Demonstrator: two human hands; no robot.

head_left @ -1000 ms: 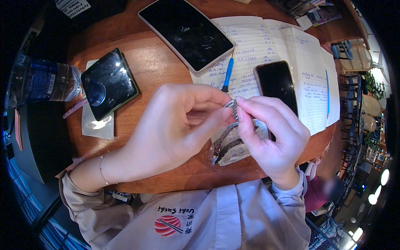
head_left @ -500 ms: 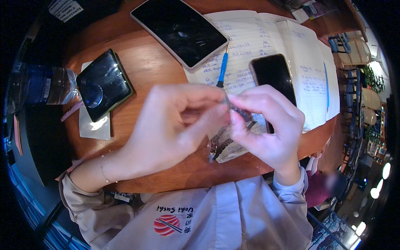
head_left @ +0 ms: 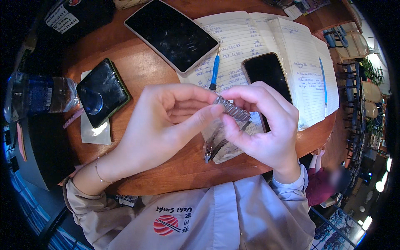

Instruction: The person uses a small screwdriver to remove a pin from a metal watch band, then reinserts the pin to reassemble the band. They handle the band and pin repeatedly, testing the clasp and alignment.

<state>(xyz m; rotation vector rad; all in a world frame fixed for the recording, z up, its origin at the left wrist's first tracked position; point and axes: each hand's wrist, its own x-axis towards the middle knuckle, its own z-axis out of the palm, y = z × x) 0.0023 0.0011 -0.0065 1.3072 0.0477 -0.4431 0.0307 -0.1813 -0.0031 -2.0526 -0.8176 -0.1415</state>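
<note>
My left hand (head_left: 162, 121) pinches one end of a silver metal-link watch band (head_left: 234, 110) between thumb and forefinger. The other fingers curl behind it. My right hand (head_left: 268, 121) grips the band's other end with thumb and fingertips, so the band slants between both hands above the table. Just below them, a wristwatch (head_left: 208, 152) with a dark band lies by a sheet of paper, partly covered by my right hand. Beyond my fingertips, a blue-handled screwdriver (head_left: 215, 71) rests on an open notebook (head_left: 233, 33) with handwritten pages.
A large tablet (head_left: 171, 35) overlaps the notebook's left edge. A dark phone (head_left: 268, 75) and a blue pen (head_left: 323, 81) lie on its pages. To the left are a green-edged black device (head_left: 103, 92), a white packet (head_left: 98, 134) and a plastic bottle (head_left: 43, 93). Another person (head_left: 321, 185) is at lower right.
The watch band, blurred and mostly hidden between my fingers before, now shows its links clearly. Both hands stay close together, and the whole view has shifted slightly.
</note>
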